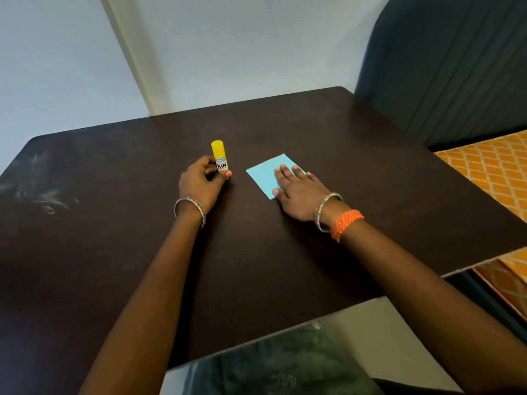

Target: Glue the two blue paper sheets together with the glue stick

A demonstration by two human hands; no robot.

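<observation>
Left hand (201, 182) fingers pinch capped glue stick (220, 156), upright. Right hand (296, 189) fingers flat, slightly spread, pressing blue paper (266, 175). Likely near done: only one blue layer visible.

Matt blue paper (266, 175), dark matt table (285, 252)

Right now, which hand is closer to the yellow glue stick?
Left. The left hand grips the glue stick; the right hand lies flat on the blue paper beside it.
</observation>
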